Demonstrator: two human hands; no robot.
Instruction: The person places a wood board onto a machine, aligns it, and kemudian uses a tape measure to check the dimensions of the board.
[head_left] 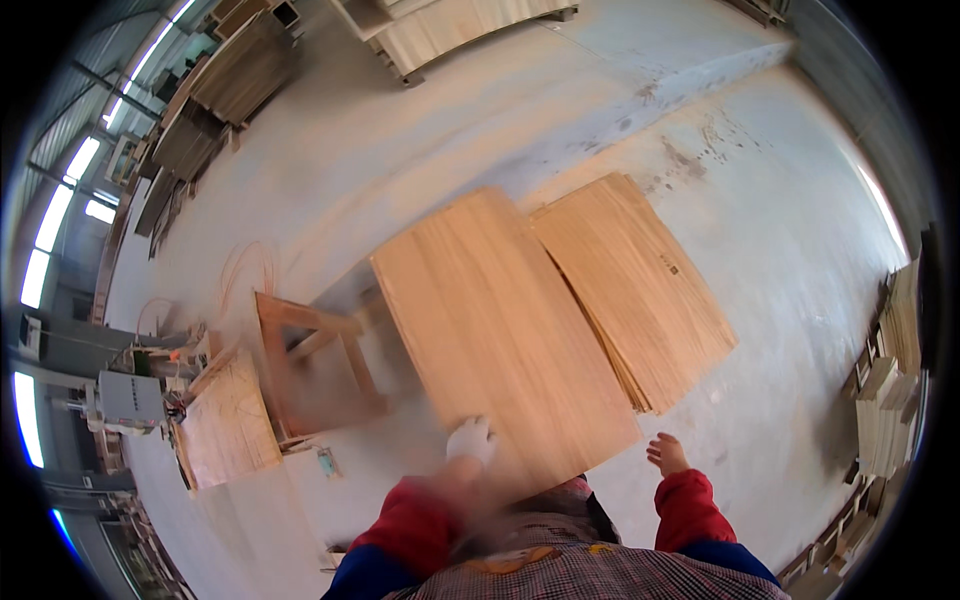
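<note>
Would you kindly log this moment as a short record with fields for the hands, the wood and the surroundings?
Left hand: white-gloved left hand resting on the near end of the large wooden sheet; grip not clear through blur
Right hand: bare right hand, open, clear of the sheet, holding nothing
Sheet: pale plywood, long, blurred
Beside it: stack of similar sheets lying on the concrete floor to the right
Left side: wooden frame stand, a smaller board, a grey machine box
Background: more board stacks
</note>
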